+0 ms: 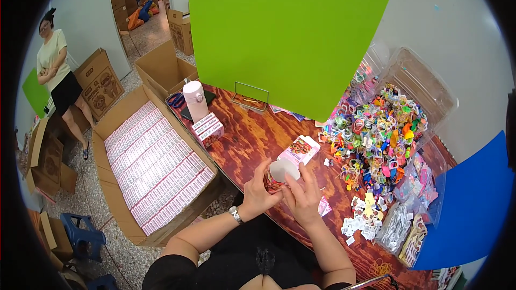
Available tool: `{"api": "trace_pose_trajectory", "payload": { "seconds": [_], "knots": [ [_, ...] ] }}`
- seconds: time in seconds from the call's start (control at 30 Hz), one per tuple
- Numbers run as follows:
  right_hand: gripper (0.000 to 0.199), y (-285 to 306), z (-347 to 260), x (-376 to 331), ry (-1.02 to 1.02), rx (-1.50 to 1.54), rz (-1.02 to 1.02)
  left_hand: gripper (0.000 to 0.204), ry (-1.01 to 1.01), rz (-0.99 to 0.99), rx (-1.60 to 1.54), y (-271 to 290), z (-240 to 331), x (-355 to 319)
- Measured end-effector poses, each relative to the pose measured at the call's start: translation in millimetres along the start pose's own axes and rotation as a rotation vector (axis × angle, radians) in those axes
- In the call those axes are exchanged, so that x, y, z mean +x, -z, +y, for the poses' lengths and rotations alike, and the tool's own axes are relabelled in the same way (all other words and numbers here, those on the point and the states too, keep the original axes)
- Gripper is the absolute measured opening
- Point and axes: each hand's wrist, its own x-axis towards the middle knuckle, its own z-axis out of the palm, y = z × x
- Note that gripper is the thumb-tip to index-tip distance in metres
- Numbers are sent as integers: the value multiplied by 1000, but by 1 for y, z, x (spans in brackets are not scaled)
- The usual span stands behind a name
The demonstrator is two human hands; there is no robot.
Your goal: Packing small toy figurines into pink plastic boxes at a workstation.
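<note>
Over the front of the red wood-patterned table, my left hand (259,194) and my right hand (304,197) are close together, both with fingers closed around a small carton (272,185). Its side is reddish and printed, and a pale rounded flap (285,171) stands up between my fingers. My fingers hide much of it, so its inside cannot be made out. Just beyond lies a pink-and-white printed box (299,151) with a white flap at its far end. A pink printed packet (324,206) sits by my right wrist, partly covered.
Left of the table, a large cardboard carton (102,182) holds rows of small boxes. A pink bottle (195,99) and stacked boxes (208,130) stand at the table's left. Colourful trinkets (376,134) heap up on the right. A green board (285,37) rises behind; a person (59,70) stands far left.
</note>
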Motion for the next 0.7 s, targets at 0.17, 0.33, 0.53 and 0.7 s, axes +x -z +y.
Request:
{"api": "trace_pose_trajectory", "payload": {
  "seconds": [0.17, 0.33, 0.53, 0.7],
  "knots": [
    [25, 14, -1, -5, -99, 111, -181, 77, -262, -90, 86, 13, -5, 2],
    [27, 20, -2, -2, -18, 71, -205, 69, -426, -121, 102, 15, -12, 3],
    [24, 11, 1, -11, -833, 857, 35, 65, -397, -183, 163, 17, -7, 0],
    [20, 8, -4, -6, -847, 946, -177, 70, -396, -187, 198, 14, -7, -2]
  ]
}}
